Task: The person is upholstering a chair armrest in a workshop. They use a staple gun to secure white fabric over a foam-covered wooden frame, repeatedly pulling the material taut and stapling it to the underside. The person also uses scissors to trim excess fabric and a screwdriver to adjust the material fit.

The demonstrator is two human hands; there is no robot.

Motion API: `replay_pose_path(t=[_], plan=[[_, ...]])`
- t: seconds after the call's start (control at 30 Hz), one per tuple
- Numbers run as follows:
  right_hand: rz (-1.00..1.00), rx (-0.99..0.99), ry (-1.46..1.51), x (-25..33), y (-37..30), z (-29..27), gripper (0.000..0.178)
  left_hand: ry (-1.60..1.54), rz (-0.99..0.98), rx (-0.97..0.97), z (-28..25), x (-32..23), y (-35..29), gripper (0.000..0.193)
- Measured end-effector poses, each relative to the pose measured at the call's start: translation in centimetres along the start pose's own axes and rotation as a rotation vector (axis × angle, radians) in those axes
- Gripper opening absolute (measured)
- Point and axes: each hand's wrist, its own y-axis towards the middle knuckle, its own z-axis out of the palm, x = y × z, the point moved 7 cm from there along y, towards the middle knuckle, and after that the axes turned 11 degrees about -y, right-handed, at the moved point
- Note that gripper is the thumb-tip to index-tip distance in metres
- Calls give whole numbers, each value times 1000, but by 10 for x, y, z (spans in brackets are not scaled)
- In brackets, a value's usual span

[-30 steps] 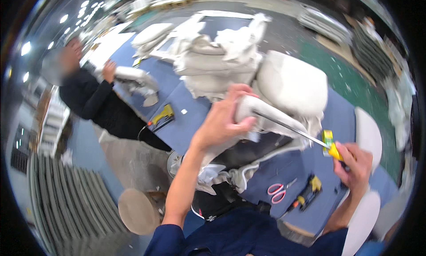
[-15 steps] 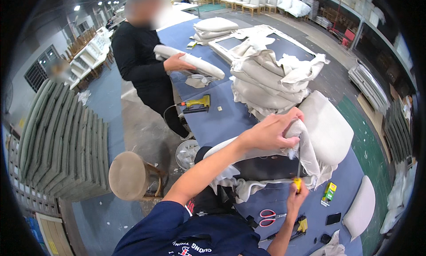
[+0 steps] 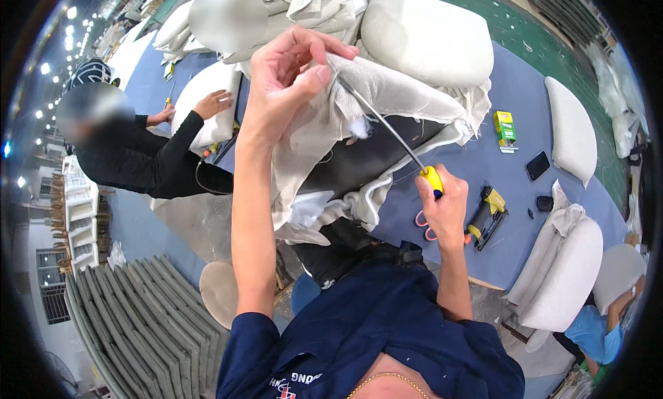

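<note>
My right hand (image 3: 445,202) is wrapped round the yellow handle of a screwdriver (image 3: 387,126). Its long metal shaft slants up to the left, with the tip at the fold of a pale grey fabric cover (image 3: 407,91). At that same corner, my left hand (image 3: 290,74) pinches the gathered cloth between thumb and fingers. The cover lies loose around a dark seat base (image 3: 394,147), and a tuft of white stuffing (image 3: 360,127) pokes out below the shaft.
On the blue table lie a staple gun (image 3: 489,216), red-handled scissors (image 3: 425,226), a phone (image 3: 537,165) and a green-yellow box (image 3: 505,128). Finished-looking cushions (image 3: 428,36) stand beyond. A co-worker (image 3: 131,154) handles a cushion at left. Stacked grey-green panels (image 3: 145,309) and a stool (image 3: 219,288) are lower left.
My view has tilted and turned. The screwdriver's tip now sits by the fingers of my left hand at the fabric fold. The co-worker's cushion, lifted before, now rests on the table.
</note>
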Motion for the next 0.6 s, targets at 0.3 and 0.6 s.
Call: replay_pose_path(t=[0.3, 0.6], plan=[[14, 27, -30, -9, -1, -18, 25, 20, 66, 25, 15, -5, 0, 23], [-143, -22, -63, -17, 7, -23, 30, 50, 79, 15, 19, -14, -7, 24]])
